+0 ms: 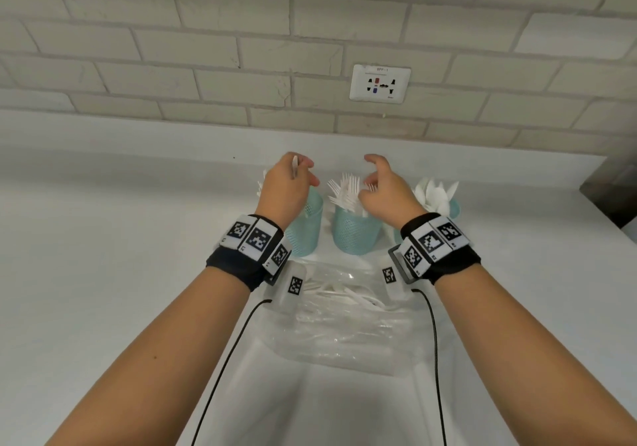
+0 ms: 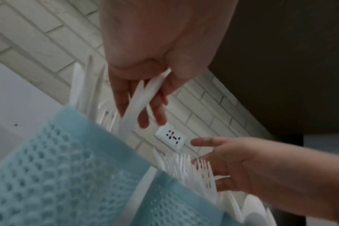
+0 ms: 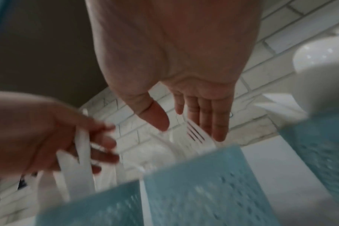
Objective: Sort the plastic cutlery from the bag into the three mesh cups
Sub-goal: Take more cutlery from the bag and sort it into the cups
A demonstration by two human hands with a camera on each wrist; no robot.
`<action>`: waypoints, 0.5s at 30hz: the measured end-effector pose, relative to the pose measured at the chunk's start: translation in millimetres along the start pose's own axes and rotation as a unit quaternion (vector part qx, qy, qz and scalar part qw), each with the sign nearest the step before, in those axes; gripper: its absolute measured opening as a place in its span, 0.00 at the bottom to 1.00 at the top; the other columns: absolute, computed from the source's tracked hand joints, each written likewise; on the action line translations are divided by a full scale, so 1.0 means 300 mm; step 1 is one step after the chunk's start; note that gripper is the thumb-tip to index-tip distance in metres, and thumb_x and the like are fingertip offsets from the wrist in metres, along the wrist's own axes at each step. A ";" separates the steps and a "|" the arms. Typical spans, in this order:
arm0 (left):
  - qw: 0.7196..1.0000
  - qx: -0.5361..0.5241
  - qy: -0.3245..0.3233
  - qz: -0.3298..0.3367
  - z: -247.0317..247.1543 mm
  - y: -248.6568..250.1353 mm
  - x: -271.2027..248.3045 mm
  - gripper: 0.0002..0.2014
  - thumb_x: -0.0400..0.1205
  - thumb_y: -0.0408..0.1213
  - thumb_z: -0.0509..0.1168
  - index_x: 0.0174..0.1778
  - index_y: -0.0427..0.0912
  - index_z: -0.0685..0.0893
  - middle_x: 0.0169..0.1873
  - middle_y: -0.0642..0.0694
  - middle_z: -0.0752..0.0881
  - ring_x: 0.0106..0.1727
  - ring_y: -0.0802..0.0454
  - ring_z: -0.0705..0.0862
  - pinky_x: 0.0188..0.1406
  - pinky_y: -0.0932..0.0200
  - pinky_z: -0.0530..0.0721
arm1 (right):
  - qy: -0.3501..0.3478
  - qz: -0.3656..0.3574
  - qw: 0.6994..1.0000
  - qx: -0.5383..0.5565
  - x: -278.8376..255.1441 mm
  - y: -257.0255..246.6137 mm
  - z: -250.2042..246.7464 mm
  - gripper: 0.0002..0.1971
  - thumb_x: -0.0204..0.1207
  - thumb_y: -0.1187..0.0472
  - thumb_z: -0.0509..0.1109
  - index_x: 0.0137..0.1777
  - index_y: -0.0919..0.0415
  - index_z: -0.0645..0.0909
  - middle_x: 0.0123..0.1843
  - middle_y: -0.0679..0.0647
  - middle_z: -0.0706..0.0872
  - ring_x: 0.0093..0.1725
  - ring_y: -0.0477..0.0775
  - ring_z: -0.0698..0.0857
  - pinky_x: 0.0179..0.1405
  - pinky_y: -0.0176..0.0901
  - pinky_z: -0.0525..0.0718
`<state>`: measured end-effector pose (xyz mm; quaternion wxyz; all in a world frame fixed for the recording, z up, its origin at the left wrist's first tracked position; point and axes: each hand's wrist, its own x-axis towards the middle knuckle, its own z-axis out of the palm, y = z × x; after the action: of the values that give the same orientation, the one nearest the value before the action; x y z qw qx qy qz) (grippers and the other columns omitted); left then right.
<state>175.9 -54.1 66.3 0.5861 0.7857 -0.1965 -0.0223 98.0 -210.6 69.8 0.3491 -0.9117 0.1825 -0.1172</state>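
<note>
Three teal mesh cups stand in a row: the left cup with knives, the middle cup with forks, and the right cup with spoons. My left hand pinches a white plastic knife above the left cup, its lower end among the knives there. My right hand hovers open over the forks, fingers straight, holding nothing. A clear plastic bag with white cutlery lies in front of the cups.
The white counter runs back to a pale brick wall with a wall socket behind the cups. A dark object stands at the right edge. Black cables trail from both wristbands over the counter.
</note>
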 end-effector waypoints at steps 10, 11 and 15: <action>0.968 0.193 -0.004 0.157 -0.047 0.032 -0.068 0.22 0.80 0.36 0.68 0.70 0.37 0.75 0.60 0.38 0.79 0.63 0.45 0.78 0.62 0.59 0.74 | 0.005 -0.087 0.996 -0.006 -0.155 -0.189 -0.192 0.10 0.76 0.53 0.70 0.55 0.52 0.84 0.50 0.50 0.86 0.51 0.49 0.83 0.58 0.44 0.80; 0.965 0.185 -0.008 0.188 -0.055 0.052 -0.092 0.16 0.80 0.35 0.68 0.64 0.38 0.80 0.53 0.42 0.81 0.56 0.48 0.81 0.56 0.62 0.76 | -0.013 -0.091 0.996 -0.008 -0.179 -0.198 -0.199 0.07 0.75 0.54 0.70 0.51 0.53 0.85 0.46 0.50 0.87 0.47 0.49 0.84 0.54 0.44 0.81; 0.938 0.206 -0.221 0.170 -0.086 0.106 -0.224 0.04 0.79 0.35 0.69 0.45 0.44 0.88 0.33 0.53 0.85 0.34 0.60 0.81 0.37 0.71 0.77 | -0.168 -0.068 0.983 -0.028 -0.280 -0.189 -0.177 0.05 0.76 0.61 0.69 0.46 0.60 0.86 0.37 0.50 0.88 0.37 0.47 0.86 0.39 0.32 0.82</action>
<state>111.7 -15.5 90.8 0.3482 0.8193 -0.4522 -0.0543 17.9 -168.3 139.8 0.3402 -0.9381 0.0621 0.0188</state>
